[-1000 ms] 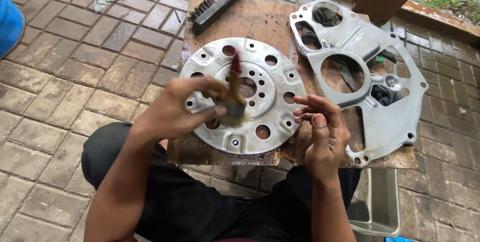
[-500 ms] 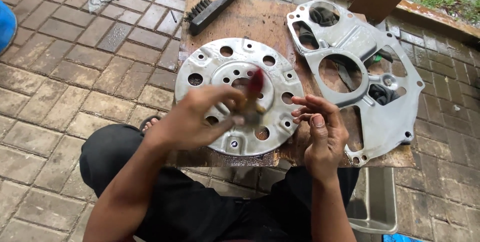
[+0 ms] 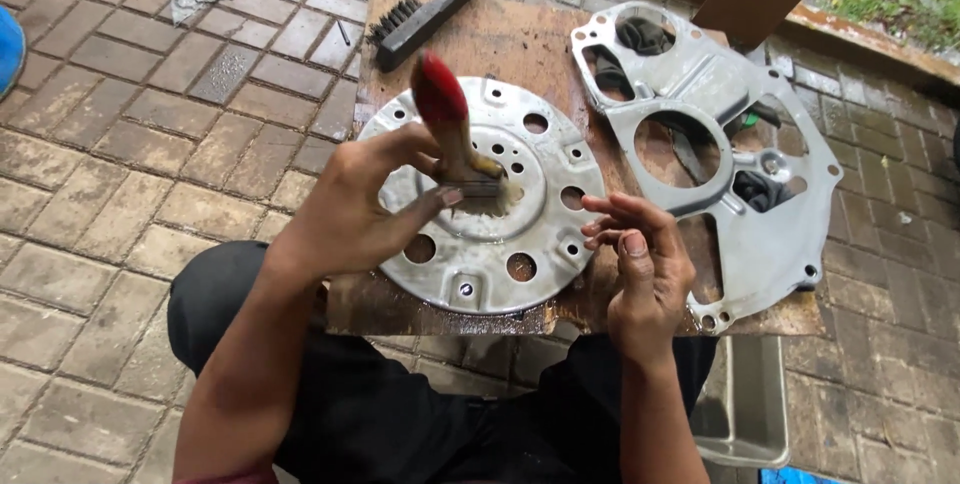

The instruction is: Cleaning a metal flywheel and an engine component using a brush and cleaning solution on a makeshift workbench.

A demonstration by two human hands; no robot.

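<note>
**Now: brush on the round plate**

Left hand [image 3: 350,209]: my grip is clenched around a paintbrush [image 3: 455,134] with a red-tipped wooden handle. The handle tilts up and away from me; the bristles press onto the inner ring of the round metal plate [image 3: 490,199], near its centre.

Right hand [image 3: 640,264]: fingers loosely curled, holding nothing that I can see, resting at the right rim of the round plate. Whether the fingertips touch the rim cannot be told.

Round plate: grey, pierced with many holes, lying flat on a brown board [image 3: 520,39] that sits on the brick floor [image 3: 120,174].

Beside it on the right, partly on the same board, lies a larger irregular metal plate [image 3: 760,234] with one big round opening and several smaller cut-outs. At the board's far edge lies a dark wire brush [image 3: 425,6]. A grey plastic tray [image 3: 745,404] stands on the floor by my right knee.
</note>
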